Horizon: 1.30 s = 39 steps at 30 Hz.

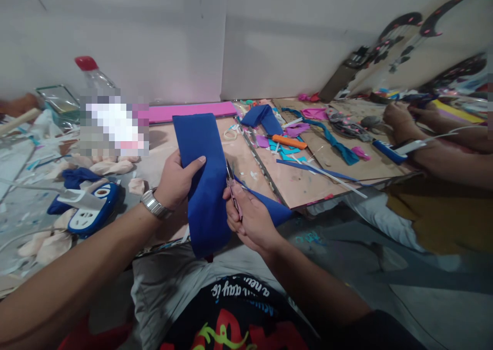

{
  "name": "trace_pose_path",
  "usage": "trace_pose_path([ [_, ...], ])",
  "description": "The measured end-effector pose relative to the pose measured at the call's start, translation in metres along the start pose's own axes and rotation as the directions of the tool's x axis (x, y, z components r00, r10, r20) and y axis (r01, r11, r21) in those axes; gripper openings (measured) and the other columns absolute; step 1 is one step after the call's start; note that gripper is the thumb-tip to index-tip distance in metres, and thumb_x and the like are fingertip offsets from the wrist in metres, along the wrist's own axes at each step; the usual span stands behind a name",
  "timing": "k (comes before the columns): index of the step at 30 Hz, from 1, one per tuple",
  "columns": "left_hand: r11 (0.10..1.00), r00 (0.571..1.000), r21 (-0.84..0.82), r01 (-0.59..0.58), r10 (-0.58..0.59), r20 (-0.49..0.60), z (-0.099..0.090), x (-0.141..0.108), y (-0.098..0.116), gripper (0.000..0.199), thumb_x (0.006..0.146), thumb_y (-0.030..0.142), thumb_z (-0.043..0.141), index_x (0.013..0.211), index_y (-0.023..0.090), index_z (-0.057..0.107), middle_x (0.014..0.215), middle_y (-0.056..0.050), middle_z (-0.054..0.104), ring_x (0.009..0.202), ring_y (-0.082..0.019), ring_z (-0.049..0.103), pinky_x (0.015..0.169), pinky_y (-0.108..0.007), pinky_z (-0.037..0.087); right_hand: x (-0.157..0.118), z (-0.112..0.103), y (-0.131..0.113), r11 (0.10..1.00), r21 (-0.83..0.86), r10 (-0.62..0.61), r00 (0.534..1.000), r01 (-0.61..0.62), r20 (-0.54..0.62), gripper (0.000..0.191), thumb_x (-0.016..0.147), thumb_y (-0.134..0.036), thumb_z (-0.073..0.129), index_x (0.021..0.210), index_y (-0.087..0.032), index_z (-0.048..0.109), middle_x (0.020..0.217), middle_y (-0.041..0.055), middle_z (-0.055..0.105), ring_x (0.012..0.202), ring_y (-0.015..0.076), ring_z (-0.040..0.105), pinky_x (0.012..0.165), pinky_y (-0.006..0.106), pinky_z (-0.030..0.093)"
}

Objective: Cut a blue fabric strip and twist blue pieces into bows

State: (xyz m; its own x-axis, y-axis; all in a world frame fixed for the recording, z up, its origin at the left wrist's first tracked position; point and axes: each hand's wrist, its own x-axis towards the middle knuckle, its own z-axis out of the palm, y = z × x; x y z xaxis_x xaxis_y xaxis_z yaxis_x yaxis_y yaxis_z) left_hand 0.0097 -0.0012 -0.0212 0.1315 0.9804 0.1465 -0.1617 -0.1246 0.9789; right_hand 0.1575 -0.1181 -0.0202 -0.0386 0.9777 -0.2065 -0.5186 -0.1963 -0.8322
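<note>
A long strip of blue material (pixel 206 201) hangs over the table's front edge, pinched by my left hand (pixel 175 180) with the thumb on top. My right hand (pixel 250 216) is closed round a pair of scissors (pixel 230 178), whose blades point up along the strip's right edge. A narrower blue piece (pixel 271 206) stretches out to the right behind my right hand.
On the left lie a blue-and-white power strip (pixel 92 211), beige scraps and a red-capped bottle (pixel 87 65). Pink sheets (pixel 192 111) are by the wall. To the right are an orange cutter (pixel 288 142), coloured scraps and another person's hands (pixel 402 121).
</note>
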Motion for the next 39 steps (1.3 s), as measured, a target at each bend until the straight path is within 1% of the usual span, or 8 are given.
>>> trace_pose_path([
  [4, 1.000, 1.000, -0.002, 0.000, 0.000, -0.007, -0.0006, 0.0000, 0.0007, 0.046, 0.075, 0.037, 0.083, 0.113, 0.014, 0.070, 0.113, -0.010, 0.078, 0.094, -0.024, 0.073, 0.088, -0.037, 0.059, -0.0019, -0.0011, 0.0005, 1.000, 0.004, 0.004, 1.000, -0.004, 0.014, 0.048, 0.084, -0.065, 0.073, 0.088, -0.020, 0.058, 0.048, -0.0130, 0.047, 0.030, 0.0019, 0.028, 0.033, 0.015, 0.024],
  [10, 0.999, 1.000, 0.035, 0.010, -0.010, 0.008, 0.0036, -0.0039, 0.0055, 0.046, 0.074, 0.039, 0.083, 0.111, 0.015, 0.069, 0.112, -0.009, 0.078, 0.097, -0.025, 0.073, 0.087, -0.037, 0.059, -0.0006, -0.0016, -0.0010, 1.000, 0.007, -0.005, 1.000, 0.005, -0.004, 0.049, 0.083, -0.066, 0.073, 0.086, -0.020, 0.057, 0.047, -0.0134, 0.045, 0.029, 0.0016, 0.027, 0.032, 0.015, 0.022],
  [14, 0.999, 1.000, 0.038, 0.012, -0.012, -0.006, 0.0051, -0.0045, 0.0071, 0.045, 0.073, 0.039, 0.084, 0.109, 0.015, 0.070, 0.110, -0.009, 0.078, 0.094, -0.025, 0.073, 0.086, -0.037, 0.060, -0.0006, -0.0009, -0.0006, 1.000, 0.006, -0.012, 1.000, 0.012, -0.002, 0.047, 0.085, -0.064, 0.072, 0.085, -0.020, 0.056, 0.047, -0.0131, 0.045, 0.030, 0.0016, 0.027, 0.033, 0.015, 0.022],
  [18, 0.999, 0.999, 0.022, 0.037, -0.037, -0.004, 0.0049, -0.0049, 0.0071, 0.045, 0.073, 0.040, 0.085, 0.108, 0.016, 0.070, 0.107, -0.009, 0.079, 0.091, -0.025, 0.074, 0.083, -0.037, 0.061, -0.0014, -0.0004, 0.0004, 1.000, -0.002, -0.013, 1.000, 0.013, -0.018, 0.046, 0.088, -0.064, 0.070, 0.086, -0.020, 0.057, 0.047, -0.0130, 0.045, 0.030, 0.0021, 0.027, 0.033, 0.015, 0.022],
  [23, 0.999, 0.999, 0.016, 0.034, -0.034, 0.014, 0.0042, -0.0057, 0.0076, 0.045, 0.072, 0.040, 0.085, 0.107, 0.016, 0.070, 0.107, -0.009, 0.079, 0.091, -0.024, 0.074, 0.085, -0.038, 0.060, -0.0013, 0.0005, -0.0010, 1.000, -0.023, -0.001, 1.000, 0.001, -0.012, 0.049, 0.085, -0.066, 0.072, 0.089, -0.019, 0.060, 0.049, -0.0130, 0.046, 0.030, 0.0018, 0.028, 0.032, 0.015, 0.021],
  [28, 0.999, 0.998, 0.003, 0.054, -0.054, 0.037, 0.0045, -0.0067, 0.0083, 0.043, 0.073, 0.039, 0.085, 0.106, 0.016, 0.070, 0.104, -0.008, 0.079, 0.087, -0.023, 0.073, 0.083, -0.036, 0.060, 0.0011, 0.0008, -0.0040, 0.999, -0.032, -0.024, 1.000, 0.023, -0.017, 0.048, 0.085, -0.065, 0.072, 0.088, -0.019, 0.060, 0.050, -0.0130, 0.045, 0.030, 0.0015, 0.026, 0.032, 0.015, 0.021],
  [32, 0.999, 0.998, 0.012, 0.046, -0.046, 0.040, 0.0042, -0.0069, 0.0066, 0.042, 0.073, 0.038, 0.085, 0.106, 0.016, 0.070, 0.104, -0.007, 0.079, 0.087, -0.023, 0.073, 0.081, -0.035, 0.060, 0.0031, 0.0009, -0.0056, 0.999, -0.039, -0.035, 0.999, 0.035, -0.011, 0.047, 0.086, -0.065, 0.070, 0.087, -0.019, 0.059, 0.049, -0.0130, 0.044, 0.030, 0.0017, 0.026, 0.033, 0.016, 0.020],
  [39, 0.999, 0.999, 0.024, 0.042, -0.042, 0.031, 0.0042, -0.0077, 0.0072, 0.043, 0.072, 0.039, 0.086, 0.105, 0.016, 0.071, 0.104, -0.007, 0.079, 0.088, -0.023, 0.072, 0.083, -0.035, 0.059, 0.0042, 0.0022, -0.0053, 0.999, -0.028, -0.038, 0.999, 0.038, -0.019, 0.048, 0.084, -0.066, 0.072, 0.085, -0.020, 0.057, 0.048, -0.0132, 0.044, 0.029, 0.0021, 0.027, 0.032, 0.015, 0.021],
])
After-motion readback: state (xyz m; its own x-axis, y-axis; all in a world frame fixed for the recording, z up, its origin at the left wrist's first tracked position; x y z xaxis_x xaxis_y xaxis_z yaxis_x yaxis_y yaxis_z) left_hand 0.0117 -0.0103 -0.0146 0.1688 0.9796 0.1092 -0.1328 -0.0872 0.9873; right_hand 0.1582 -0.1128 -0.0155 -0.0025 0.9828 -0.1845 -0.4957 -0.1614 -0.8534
